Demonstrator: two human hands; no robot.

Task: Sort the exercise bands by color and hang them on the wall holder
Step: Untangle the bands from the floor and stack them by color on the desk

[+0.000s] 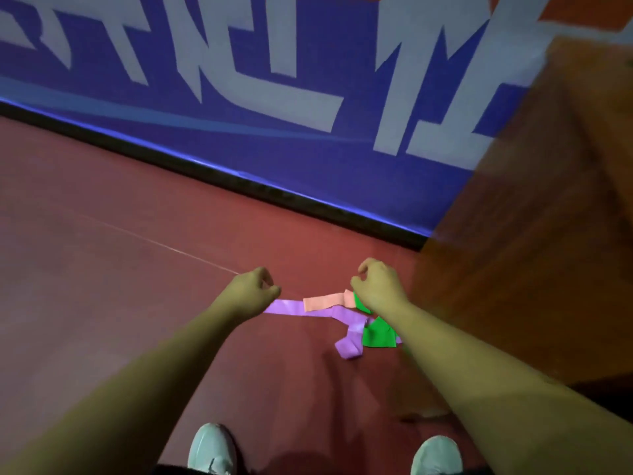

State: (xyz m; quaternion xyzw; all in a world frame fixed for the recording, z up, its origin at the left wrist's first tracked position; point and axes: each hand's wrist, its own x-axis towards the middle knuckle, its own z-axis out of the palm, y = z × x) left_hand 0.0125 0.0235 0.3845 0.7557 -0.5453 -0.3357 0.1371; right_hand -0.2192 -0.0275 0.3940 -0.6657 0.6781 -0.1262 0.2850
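The person is standing over a small tangle of exercise bands on the red floor (137, 269), near the foot of the blue wall banner (239, 156), with a brown wooden box (531, 200) just to the right. The left hand (251, 293) is pinching one end of the purple band (291, 308) between thumb and fingertips. Its grip is closed tight on the strip and is holding it out to the left, so the band is running almost straight away from the heap, probably to single out that colour.

The peach band (323, 301) is lying across the purple one. The green band (376, 335) is bunched beside the purple band's looped far end, partly hidden under the right forearm. The right hand (375, 286) is hovering with curled fingers where peach and green meet. Blur is hiding its fingertips, so I cannot tell whether its grip has hold of anything. It seems placed to keep the other bands back. No wall holder is showing, so the sorting looks barely begun.
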